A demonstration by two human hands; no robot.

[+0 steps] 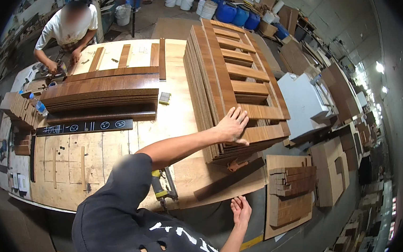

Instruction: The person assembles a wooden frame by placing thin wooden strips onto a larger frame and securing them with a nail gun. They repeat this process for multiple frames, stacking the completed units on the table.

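My left hand (232, 124) lies with spread fingers on the near end of the top slatted wooden frame (225, 91). This frame tops a tall stack of similar brown frames on the workbench (175, 93). Beyond the bench's near edge, my right hand (240, 210) hangs in the air, palm partly up, fingers loosely curled and apart, holding nothing. Close to it, a dark brown strip of board (230, 179) lies along the bench edge. A yellow-and-black nail gun (160, 189) rests at the bench edge beside my body. Under the stack's near corner sits a small orange-brown object (237, 166), its kind unclear.
Across the bench, another person (72, 28) works with a tool in one hand. Stacked brown boards (105, 90) lie left of the frames, near a water bottle (38, 105). To the right stand a pallet of wood pieces (293, 192) and a pale box (302, 103). Blue drums (225, 12) stand behind.
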